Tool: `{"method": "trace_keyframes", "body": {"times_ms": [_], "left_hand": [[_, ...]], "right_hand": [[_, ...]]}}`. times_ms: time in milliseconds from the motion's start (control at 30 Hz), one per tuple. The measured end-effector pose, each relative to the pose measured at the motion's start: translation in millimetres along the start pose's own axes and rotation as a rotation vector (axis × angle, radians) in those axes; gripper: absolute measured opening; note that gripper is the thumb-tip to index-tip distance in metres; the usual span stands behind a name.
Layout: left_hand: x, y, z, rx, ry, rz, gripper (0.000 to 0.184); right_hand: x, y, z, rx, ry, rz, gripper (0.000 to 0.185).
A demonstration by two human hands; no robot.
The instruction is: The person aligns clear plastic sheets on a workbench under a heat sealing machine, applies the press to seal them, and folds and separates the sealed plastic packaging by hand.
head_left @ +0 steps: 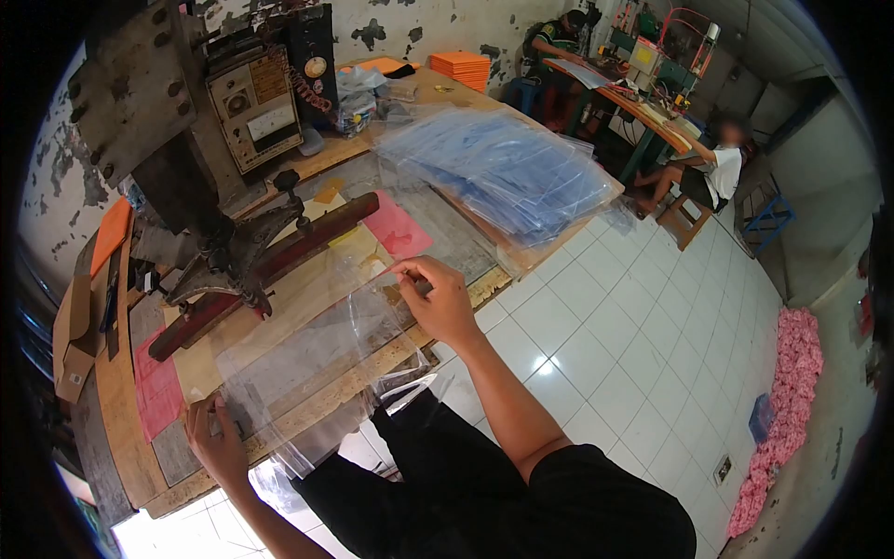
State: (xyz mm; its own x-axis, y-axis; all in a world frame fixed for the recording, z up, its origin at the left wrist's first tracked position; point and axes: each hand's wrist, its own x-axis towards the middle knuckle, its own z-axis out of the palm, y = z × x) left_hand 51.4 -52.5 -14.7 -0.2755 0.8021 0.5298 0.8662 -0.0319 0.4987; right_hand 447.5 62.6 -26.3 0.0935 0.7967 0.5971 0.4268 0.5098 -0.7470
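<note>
A clear plastic sheet (303, 359) lies across the front of the press bed, its near part hanging over the table edge toward my lap. My right hand (438, 300) pinches its far right corner between thumb and fingers. At the left corner, my left hand (216, 438) is curled with thumb and fingertips on the sheet's edge. Just beyond the sheet is the press's long red bar (270, 270), set above a tan pad (307, 307). Pink sheets (399, 226) stick out from under both ends of the pad.
A large pile of clear plastic sheets (503, 172) is on the table at the right. Behind are orange stacks (460, 70) and a control box (256, 110). A cardboard box (74, 340) stands left. Two people sit by another machine (643, 56). Pink bundles (782, 419) line the wall.
</note>
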Motion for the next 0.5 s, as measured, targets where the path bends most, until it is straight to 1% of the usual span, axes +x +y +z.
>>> {"method": "trace_keyframes", "body": {"times_ms": [500], "left_hand": [[0.1, 1.2, -0.3, 0.002, 0.006, 0.013, 0.021]], "right_hand": [[0.5, -2.8, -1.1, -0.029, -0.007, 0.019, 0.017]]}}
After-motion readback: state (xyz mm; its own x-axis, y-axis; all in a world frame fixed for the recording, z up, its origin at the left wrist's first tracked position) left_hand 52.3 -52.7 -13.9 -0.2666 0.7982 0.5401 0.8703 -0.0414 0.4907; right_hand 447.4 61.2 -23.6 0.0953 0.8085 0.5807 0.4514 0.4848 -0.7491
